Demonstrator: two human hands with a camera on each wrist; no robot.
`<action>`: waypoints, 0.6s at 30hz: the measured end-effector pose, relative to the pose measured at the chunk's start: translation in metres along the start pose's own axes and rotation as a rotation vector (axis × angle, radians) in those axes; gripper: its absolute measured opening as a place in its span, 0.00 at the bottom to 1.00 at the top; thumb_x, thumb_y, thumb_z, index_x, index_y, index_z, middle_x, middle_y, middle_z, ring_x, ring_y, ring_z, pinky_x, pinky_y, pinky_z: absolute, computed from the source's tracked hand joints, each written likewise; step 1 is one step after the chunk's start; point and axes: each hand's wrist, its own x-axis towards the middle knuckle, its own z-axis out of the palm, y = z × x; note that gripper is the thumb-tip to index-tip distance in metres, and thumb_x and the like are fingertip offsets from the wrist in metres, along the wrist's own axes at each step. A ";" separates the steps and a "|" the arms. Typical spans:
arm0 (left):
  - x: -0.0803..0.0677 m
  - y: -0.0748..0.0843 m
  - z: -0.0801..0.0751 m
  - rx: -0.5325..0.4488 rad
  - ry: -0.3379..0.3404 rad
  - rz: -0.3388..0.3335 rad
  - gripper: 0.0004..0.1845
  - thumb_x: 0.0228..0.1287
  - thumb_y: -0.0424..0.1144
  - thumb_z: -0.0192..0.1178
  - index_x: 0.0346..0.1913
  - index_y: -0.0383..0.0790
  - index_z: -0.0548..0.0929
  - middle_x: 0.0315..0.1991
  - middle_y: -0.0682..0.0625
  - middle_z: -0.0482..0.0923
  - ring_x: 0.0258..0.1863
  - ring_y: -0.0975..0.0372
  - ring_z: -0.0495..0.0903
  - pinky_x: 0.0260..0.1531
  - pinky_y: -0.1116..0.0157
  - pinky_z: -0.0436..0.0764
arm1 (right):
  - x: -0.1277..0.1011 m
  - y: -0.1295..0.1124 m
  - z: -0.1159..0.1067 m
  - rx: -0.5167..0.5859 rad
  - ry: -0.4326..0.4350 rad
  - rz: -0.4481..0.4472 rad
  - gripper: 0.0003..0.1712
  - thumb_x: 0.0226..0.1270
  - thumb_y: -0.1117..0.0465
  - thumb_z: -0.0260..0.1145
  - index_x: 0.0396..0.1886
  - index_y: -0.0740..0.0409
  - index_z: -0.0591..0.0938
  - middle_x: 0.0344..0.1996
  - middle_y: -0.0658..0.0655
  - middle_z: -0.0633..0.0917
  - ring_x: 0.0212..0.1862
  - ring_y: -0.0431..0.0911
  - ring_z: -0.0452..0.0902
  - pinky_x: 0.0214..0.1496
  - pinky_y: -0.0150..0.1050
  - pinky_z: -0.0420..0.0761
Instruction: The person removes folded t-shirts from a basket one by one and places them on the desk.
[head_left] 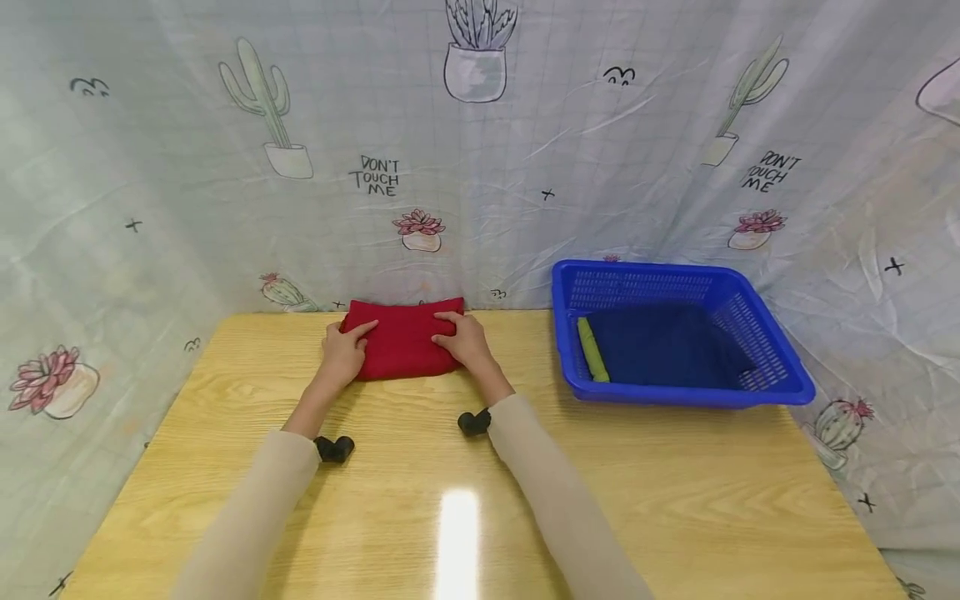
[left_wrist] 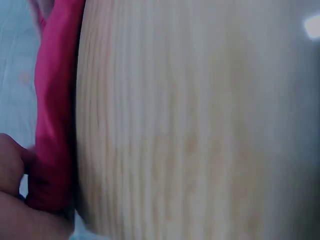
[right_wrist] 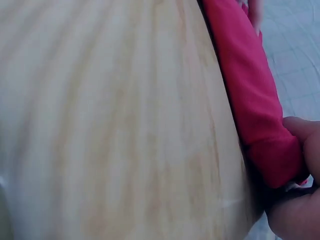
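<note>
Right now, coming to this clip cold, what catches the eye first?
A folded red cloth at the far edge of the wooden table, with the left hand and right hand gripping its two sides. To the right stands a blue basket holding dark blue fabric and a yellow-green roll.

Both arms wear long, plain beige sleeves, the left sleeve [head_left: 251, 500] and the right sleeve [head_left: 555, 492], smooth and close-fitting, ending at the wrists on the near side of the red cloth [head_left: 402, 337]. The left hand [head_left: 345, 354] and right hand [head_left: 465, 340] are bare, with no rings or gloves. Under each wrist sits a small black rounded camera mount, left mount [head_left: 333, 448] and right mount [head_left: 474, 422]
</note>
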 end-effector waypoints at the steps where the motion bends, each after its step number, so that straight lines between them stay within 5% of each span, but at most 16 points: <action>1: -0.002 0.005 0.002 0.022 0.029 -0.001 0.24 0.78 0.29 0.46 0.73 0.36 0.71 0.73 0.21 0.41 0.67 0.26 0.50 0.62 0.36 0.65 | -0.002 0.000 -0.002 0.020 0.008 -0.009 0.27 0.70 0.61 0.70 0.68 0.53 0.80 0.64 0.63 0.79 0.69 0.58 0.70 0.70 0.50 0.71; 4: -0.013 0.018 0.003 0.093 0.082 -0.006 0.26 0.73 0.26 0.48 0.72 0.35 0.70 0.75 0.26 0.38 0.68 0.27 0.45 0.59 0.32 0.61 | -0.010 0.001 -0.005 0.095 0.000 -0.013 0.28 0.73 0.59 0.67 0.70 0.53 0.77 0.66 0.63 0.77 0.69 0.57 0.70 0.70 0.49 0.71; 9: -0.029 0.044 0.000 0.162 0.070 0.064 0.29 0.69 0.26 0.53 0.73 0.33 0.68 0.76 0.29 0.42 0.72 0.30 0.42 0.62 0.29 0.55 | -0.033 0.002 -0.022 0.172 -0.036 -0.013 0.31 0.75 0.57 0.65 0.75 0.54 0.72 0.69 0.63 0.73 0.72 0.56 0.66 0.72 0.50 0.68; 18: -0.042 0.107 0.019 0.072 0.039 0.270 0.27 0.70 0.29 0.58 0.70 0.33 0.72 0.74 0.30 0.54 0.72 0.34 0.50 0.64 0.35 0.65 | -0.072 -0.010 -0.084 0.066 -0.114 -0.142 0.32 0.77 0.57 0.62 0.76 0.58 0.68 0.73 0.62 0.69 0.75 0.56 0.61 0.73 0.55 0.67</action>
